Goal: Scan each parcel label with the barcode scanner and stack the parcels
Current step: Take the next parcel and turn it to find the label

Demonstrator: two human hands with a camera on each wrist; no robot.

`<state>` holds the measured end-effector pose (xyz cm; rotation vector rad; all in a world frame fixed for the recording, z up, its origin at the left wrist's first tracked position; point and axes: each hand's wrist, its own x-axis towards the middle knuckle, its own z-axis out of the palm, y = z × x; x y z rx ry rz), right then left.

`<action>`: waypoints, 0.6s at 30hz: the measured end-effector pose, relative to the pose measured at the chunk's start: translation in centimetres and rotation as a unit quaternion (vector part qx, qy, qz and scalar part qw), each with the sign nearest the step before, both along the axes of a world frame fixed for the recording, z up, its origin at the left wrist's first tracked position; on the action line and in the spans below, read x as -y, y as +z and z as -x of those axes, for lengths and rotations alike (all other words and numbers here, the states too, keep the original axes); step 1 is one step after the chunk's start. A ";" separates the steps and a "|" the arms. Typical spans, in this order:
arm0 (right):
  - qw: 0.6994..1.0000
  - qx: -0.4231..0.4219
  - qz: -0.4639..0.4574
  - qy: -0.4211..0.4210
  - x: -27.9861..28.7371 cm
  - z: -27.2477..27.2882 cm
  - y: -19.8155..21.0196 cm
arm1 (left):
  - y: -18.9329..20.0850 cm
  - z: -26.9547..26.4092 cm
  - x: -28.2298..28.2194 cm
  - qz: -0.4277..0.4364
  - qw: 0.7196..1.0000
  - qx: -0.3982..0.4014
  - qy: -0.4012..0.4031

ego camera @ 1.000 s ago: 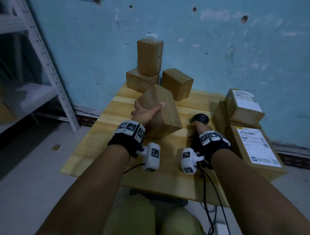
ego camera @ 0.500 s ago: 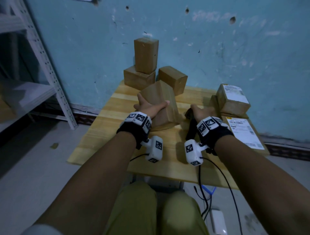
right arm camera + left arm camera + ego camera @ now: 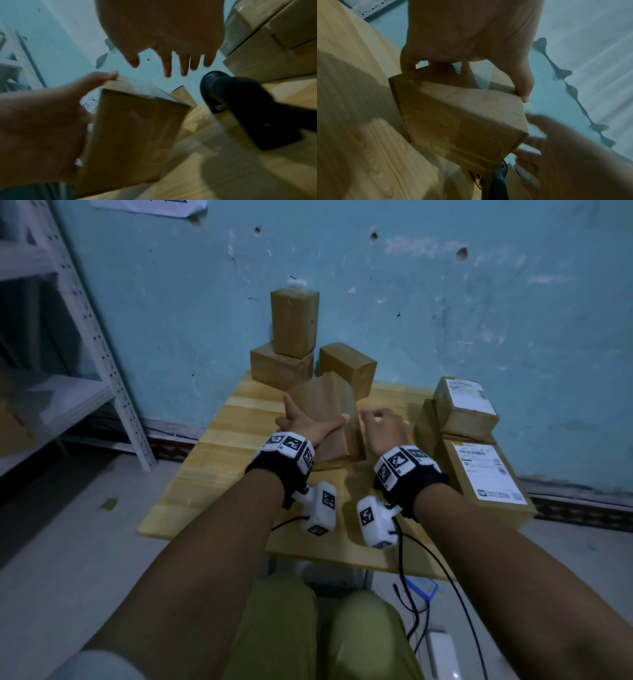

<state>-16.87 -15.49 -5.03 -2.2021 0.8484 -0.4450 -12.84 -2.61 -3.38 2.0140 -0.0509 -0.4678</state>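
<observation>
On the wooden worktop [image 3: 219, 440] our left hand [image 3: 301, 424] holds a tilted brown parcel [image 3: 329, 412], thumb on one side and fingers on the other. Our right hand [image 3: 385, 428] hovers just beside it, fingers loosely spread, holding nothing. From the head we cannot see the barcode scanner [image 3: 240, 102]; the right wrist view shows it lying black on the worktop, beside the labelled stacked parcels [image 3: 479, 446].

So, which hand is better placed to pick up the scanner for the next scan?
Right. The right hand is free, just above the scanner; the left hand grips the parcel.
</observation>
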 end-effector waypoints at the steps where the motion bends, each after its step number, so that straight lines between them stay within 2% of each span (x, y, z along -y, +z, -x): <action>1: 0.999 -0.020 0.021 -0.037 0.8 0.4 -0.4 | 0.0 -0.1 -0.1 -0.001 1.000 -0.003 -0.001; 3: 0.993 -0.076 0.001 -0.085 1.7 1.4 -1.3 | -0.1 -0.3 -0.1 -0.002 1.000 -0.008 -0.003; 5: 0.986 -0.114 -0.057 -0.109 1.9 1.7 -1.8 | -0.2 -0.4 0.0 -0.006 1.000 -0.007 -0.006; 10: 0.973 -0.112 -0.172 -0.102 2.0 1.1 -2.4 | -0.6 -0.4 0.5 -0.024 1.000 0.016 -0.010; 12: 0.969 -0.080 -0.218 -0.081 2.6 1.2 -2.8 | -0.6 -0.3 0.6 -0.027 0.999 0.018 -0.008; 16: 0.951 0.043 -0.289 -0.103 2.3 1.7 -2.3 | -0.4 -0.6 0.3 -0.006 1.000 -0.003 0.008; 18: 0.937 0.104 -0.323 -0.083 1.7 1.4 -1.9 | -0.4 -0.7 0.2 -0.004 1.000 -0.009 0.005</action>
